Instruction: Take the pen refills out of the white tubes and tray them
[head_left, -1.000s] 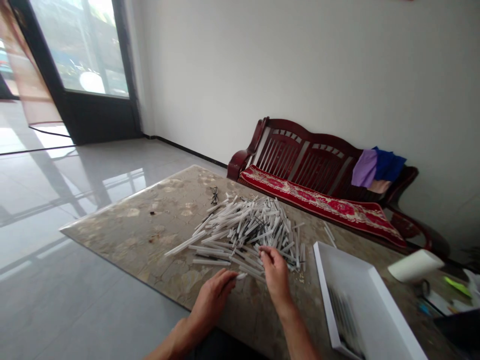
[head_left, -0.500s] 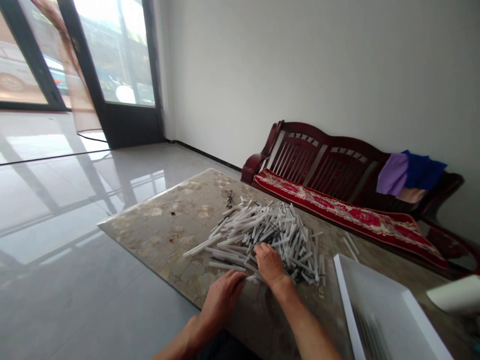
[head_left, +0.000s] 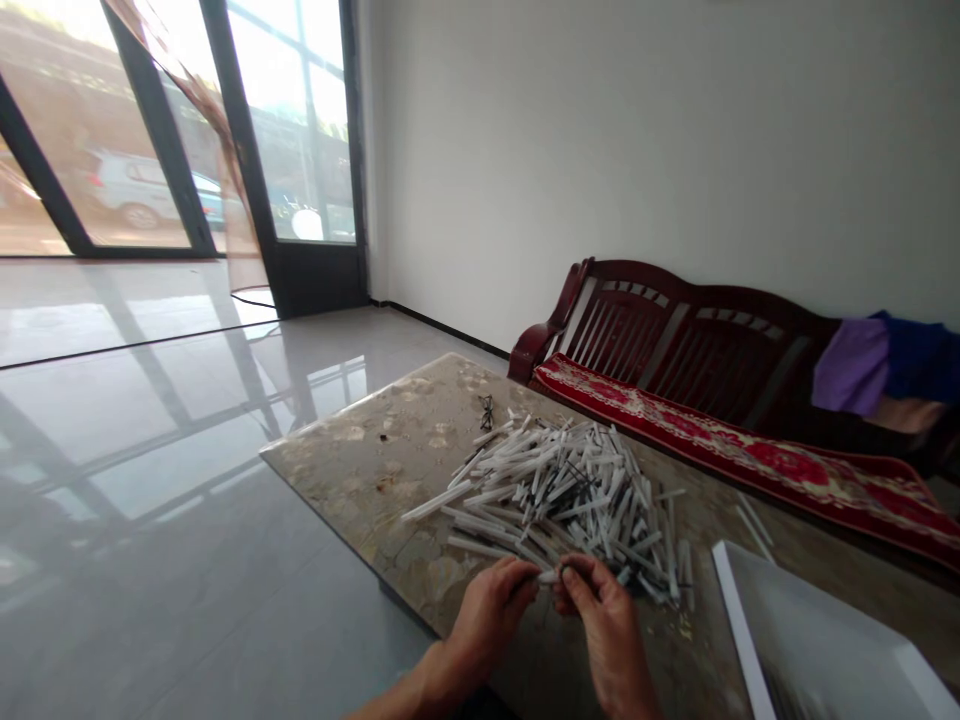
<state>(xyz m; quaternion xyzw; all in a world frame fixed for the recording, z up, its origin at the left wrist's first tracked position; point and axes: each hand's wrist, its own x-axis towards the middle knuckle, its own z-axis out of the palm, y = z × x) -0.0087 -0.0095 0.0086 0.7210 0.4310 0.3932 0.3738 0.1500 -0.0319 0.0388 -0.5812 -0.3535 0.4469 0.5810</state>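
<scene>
Your right hand (head_left: 604, 610) has drawn back from the heaped slim, straight, pale sticks (head_left: 544, 470) toward your left hand (head_left: 487, 605), both grips pinching one small whitish piece (head_left: 547, 577).

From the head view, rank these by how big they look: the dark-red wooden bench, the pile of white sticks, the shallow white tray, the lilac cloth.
1. Dark-red wooden bench
2. Pile of white sticks and shallow white tray: too close to rank, as the frame cuts off the tray
3. Lilac cloth
</scene>
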